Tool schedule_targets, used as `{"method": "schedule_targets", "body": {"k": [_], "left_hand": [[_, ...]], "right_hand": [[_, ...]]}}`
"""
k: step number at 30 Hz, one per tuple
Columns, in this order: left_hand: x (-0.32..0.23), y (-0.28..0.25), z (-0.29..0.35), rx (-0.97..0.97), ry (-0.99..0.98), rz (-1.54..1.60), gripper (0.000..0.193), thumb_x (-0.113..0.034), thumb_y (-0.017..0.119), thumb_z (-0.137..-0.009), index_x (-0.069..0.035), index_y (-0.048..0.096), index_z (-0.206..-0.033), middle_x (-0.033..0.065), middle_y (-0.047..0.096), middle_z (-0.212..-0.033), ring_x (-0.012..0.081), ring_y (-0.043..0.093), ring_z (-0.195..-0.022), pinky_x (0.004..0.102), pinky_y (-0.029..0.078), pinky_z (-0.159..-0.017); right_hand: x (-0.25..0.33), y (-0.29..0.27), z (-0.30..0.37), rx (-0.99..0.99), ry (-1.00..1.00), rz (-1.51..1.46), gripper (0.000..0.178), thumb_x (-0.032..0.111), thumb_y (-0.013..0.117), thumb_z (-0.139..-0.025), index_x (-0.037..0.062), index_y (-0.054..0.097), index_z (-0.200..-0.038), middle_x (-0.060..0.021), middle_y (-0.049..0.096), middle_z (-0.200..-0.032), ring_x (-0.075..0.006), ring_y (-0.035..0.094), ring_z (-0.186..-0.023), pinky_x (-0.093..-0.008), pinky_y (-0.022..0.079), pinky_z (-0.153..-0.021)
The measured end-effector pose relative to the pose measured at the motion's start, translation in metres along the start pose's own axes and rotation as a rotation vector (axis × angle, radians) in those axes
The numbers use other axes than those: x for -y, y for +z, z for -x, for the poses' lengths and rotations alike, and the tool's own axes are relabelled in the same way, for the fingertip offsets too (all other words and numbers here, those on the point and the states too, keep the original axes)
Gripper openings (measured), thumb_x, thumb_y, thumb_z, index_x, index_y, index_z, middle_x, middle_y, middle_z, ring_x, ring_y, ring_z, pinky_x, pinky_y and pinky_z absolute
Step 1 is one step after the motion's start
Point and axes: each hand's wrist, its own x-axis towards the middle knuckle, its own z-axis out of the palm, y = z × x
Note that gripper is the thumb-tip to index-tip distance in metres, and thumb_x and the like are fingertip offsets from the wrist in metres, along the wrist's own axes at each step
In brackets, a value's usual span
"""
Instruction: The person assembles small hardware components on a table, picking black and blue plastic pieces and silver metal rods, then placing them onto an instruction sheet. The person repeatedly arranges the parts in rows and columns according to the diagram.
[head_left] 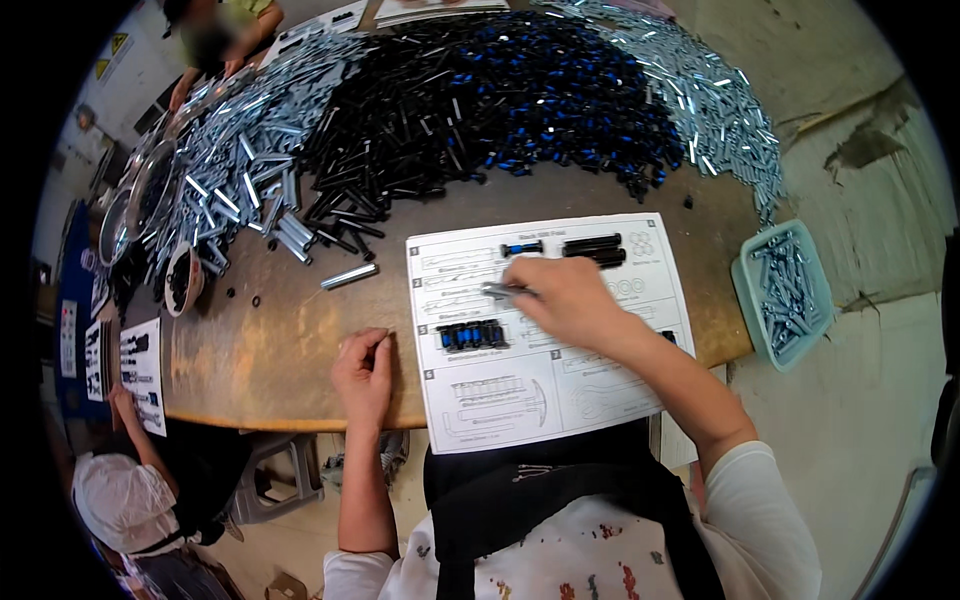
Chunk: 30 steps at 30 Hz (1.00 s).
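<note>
A printed white sheet with line drawings (490, 410) lies in front of me, overhanging the table's front edge. Over its upper middle, my right hand (570, 300) pinches a silver metal bolt (508, 290); its thread and far end are unclear. A row of black bolts with blue bands (470, 335) lies on the sheet to the left of that wrist. Above the fingers are a single blue-banded bolt (521, 248) and several long black bolts (592, 243). My left hand (362, 378) rests at the table edge left of the sheet, fingers curled, the inside hidden.
Large heaps of silver pieces (240, 150), black bolts (400, 110) and blue-marked bolts (590, 100) cover the table's far side. One silver rod (350, 276) lies apart. A green bin of silver bolts (785, 300) stands right. Co-workers sit far left, beside another sheet (148, 365).
</note>
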Motion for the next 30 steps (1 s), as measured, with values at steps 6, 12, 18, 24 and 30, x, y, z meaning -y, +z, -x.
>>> {"method": "schedule_targets", "body": {"k": [6,12,18,24,30], "left_hand": [[-0.004,-0.005,-0.001,0.025,-0.057,0.051,0.008,-0.003,0.067,-0.089,0.0,0.069,-0.096,0.0067,0.065,-0.089,0.012,0.056,-0.074,0.0238,0.045,-0.066],[0.023,-0.002,0.005,0.09,-0.025,0.022,0.012,-0.002,0.062,-0.093,0.003,0.068,-0.101,0.01,0.064,-0.095,0.0181,0.061,-0.09,0.0292,0.05,-0.081],[0.043,-0.01,0.028,0.021,0.115,-0.01,0.01,-0.003,0.062,-0.092,0.002,0.066,-0.099,0.0119,0.063,-0.091,0.0206,0.059,-0.078,0.03,0.047,-0.066],[0.012,-0.018,0.041,-0.059,0.173,-0.304,0.012,-0.009,0.071,-0.089,0.002,0.072,-0.095,0.0169,0.069,-0.083,0.031,0.064,-0.072,0.0389,0.053,-0.068],[-0.02,-0.005,0.035,-0.075,0.12,-0.407,0.011,-0.007,0.071,-0.089,0.001,0.072,-0.096,0.0169,0.069,-0.083,0.0311,0.064,-0.073,0.0387,0.053,-0.068]], "right_hand": [[0.015,0.045,-0.036,0.11,-0.147,0.141,0.008,0.016,0.064,-0.086,0.0097,0.063,-0.091,-0.0057,0.068,-0.085,-0.0266,0.067,-0.077,-0.0415,0.05,-0.066],[0.009,0.05,-0.032,0.097,-0.131,0.21,0.014,0.021,0.063,-0.085,0.0082,0.067,-0.09,-0.0127,0.069,-0.089,-0.0314,0.069,-0.082,-0.0458,0.053,-0.07],[-0.111,-0.057,-0.004,-0.428,0.225,0.279,0.019,0.018,0.063,-0.085,0.011,0.073,-0.099,-0.0084,0.071,-0.101,-0.0298,0.069,-0.09,-0.0433,0.055,-0.077],[-0.272,-0.158,0.063,-0.552,0.844,0.6,0.022,0.017,0.06,-0.082,0.0075,0.069,-0.101,-0.0174,0.07,-0.095,-0.0368,0.068,-0.091,-0.0485,0.054,-0.08],[-0.368,-0.236,0.114,-0.325,1.243,0.65,0.039,0.03,0.069,-0.08,0.0042,0.068,-0.108,-0.0193,0.069,-0.111,-0.0349,0.067,-0.105,-0.0464,0.054,-0.086]]}}
